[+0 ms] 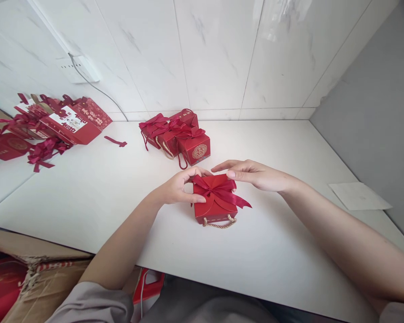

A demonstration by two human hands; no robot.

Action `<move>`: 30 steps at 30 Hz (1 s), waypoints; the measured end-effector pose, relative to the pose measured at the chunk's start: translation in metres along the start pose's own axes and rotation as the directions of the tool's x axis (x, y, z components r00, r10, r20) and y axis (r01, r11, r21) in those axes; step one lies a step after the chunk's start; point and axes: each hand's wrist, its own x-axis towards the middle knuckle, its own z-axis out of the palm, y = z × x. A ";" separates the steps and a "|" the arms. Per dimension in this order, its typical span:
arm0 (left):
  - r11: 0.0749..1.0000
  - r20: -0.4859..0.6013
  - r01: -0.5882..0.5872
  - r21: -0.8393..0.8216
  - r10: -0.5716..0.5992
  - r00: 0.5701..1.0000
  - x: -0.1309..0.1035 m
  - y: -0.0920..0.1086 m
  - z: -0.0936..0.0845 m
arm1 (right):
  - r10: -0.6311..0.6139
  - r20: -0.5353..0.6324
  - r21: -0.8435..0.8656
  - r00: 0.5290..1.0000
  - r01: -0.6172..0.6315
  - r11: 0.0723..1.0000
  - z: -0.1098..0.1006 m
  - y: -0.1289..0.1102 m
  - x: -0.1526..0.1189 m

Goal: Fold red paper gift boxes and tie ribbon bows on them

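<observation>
A small red gift box [213, 208] with a dark red ribbon bow [211, 191] on its lid sits on the white table [272, 251]. A gold cord handle [220, 224] hangs on its near side. My left hand [185, 188] grips the box's left side, thumb on the lid and fingers behind. At the far right corner is my right hand [249, 174], its fingers apart, with the thumb close to or touching the lid's edge.
Several red boxes with bows [178, 137] stand near the tiled wall [215, 58]. Red bags and boxes [77, 123] are piled at the far left, beside a red strip [115, 141]. White paper [359, 196] lies at the right. A cable [99, 89] runs from the socket.
</observation>
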 end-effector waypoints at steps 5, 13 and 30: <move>1.000 -0.009 0.015 0.017 -0.015 1.000 -0.002 0.002 -0.001 | -0.003 -0.019 0.063 1.000 0.005 0.998 0.002 0.003 0.002; 0.916 -0.224 0.237 0.323 -0.170 0.960 -0.015 0.017 -0.027 | 0.062 -0.032 -0.022 0.998 -0.063 0.998 -0.001 0.002 -0.001; 0.942 0.312 0.332 0.046 -0.329 0.891 -0.012 0.011 -0.019 | 0.062 0.026 0.005 0.998 -0.062 0.998 0.000 0.004 -0.001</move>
